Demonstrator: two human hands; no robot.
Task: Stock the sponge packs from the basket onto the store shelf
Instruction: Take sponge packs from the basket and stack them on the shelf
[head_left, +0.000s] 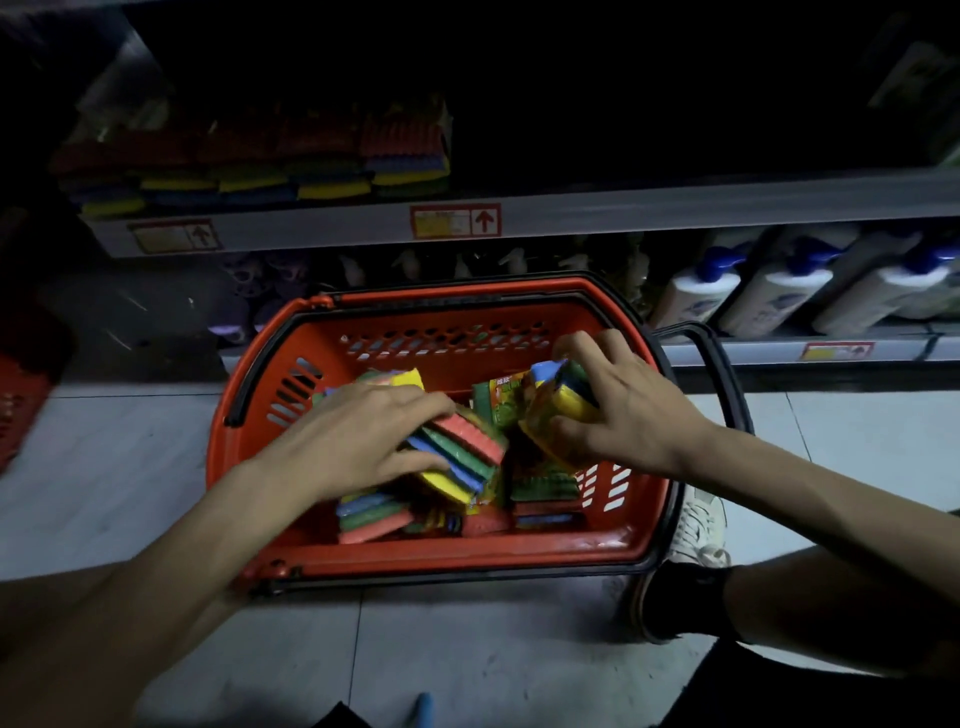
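A red plastic basket with black handles stands on the floor in front of the shelf. Several packs of coloured sponges lie in it. My left hand grips one pack of red, green, blue and yellow sponges at the basket's middle. At the basket's right side, my right hand holds a second sponge pack, lifted a little above the rest. On the dim shelf above, a row of sponge packs is stacked at the left.
White bottles with blue caps fill the lower shelf at right, spray bottles stand behind the basket. Another red basket sits at the far left edge. My shoe rests beside the basket's right corner on the pale tile floor.
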